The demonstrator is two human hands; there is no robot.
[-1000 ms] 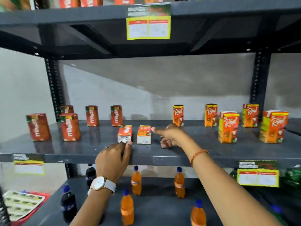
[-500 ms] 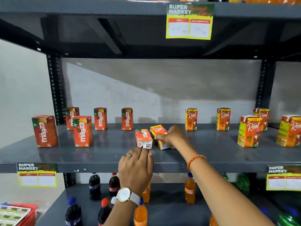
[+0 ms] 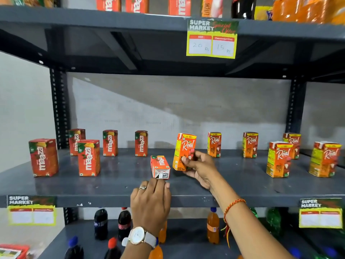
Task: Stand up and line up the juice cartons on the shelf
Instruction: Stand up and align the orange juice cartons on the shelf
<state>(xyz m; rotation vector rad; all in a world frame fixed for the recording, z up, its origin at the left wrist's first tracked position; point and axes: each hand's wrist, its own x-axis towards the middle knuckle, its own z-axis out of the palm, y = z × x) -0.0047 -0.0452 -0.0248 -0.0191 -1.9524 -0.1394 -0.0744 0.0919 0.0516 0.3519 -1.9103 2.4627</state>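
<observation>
My right hand (image 3: 200, 168) grips an orange Real carton (image 3: 183, 151) and holds it upright, just above or on the grey middle shelf (image 3: 119, 186). Left of it a red Maaza carton (image 3: 160, 167) lies on its side with its bottom end facing me. My left hand (image 3: 151, 201) rests flat on the shelf's front edge, fingertips just short of that lying carton. Several red Maaza cartons (image 3: 88, 157) stand upright on the left of the shelf. Several orange Real cartons (image 3: 279, 158) stand upright on the right.
The shelf above (image 3: 112, 21) carries more cartons, bottles and a price tag (image 3: 211, 39). Below, soft-drink bottles (image 3: 212, 228) stand on the lower shelf. Price labels (image 3: 31, 210) hang on the middle shelf's front lip. Steel uprights (image 3: 59, 109) flank the bay.
My right hand took hold of the lying Real carton and turned it upright. My left hand stayed at the shelf edge by the lying Maaza carton. The view shifted upward.
</observation>
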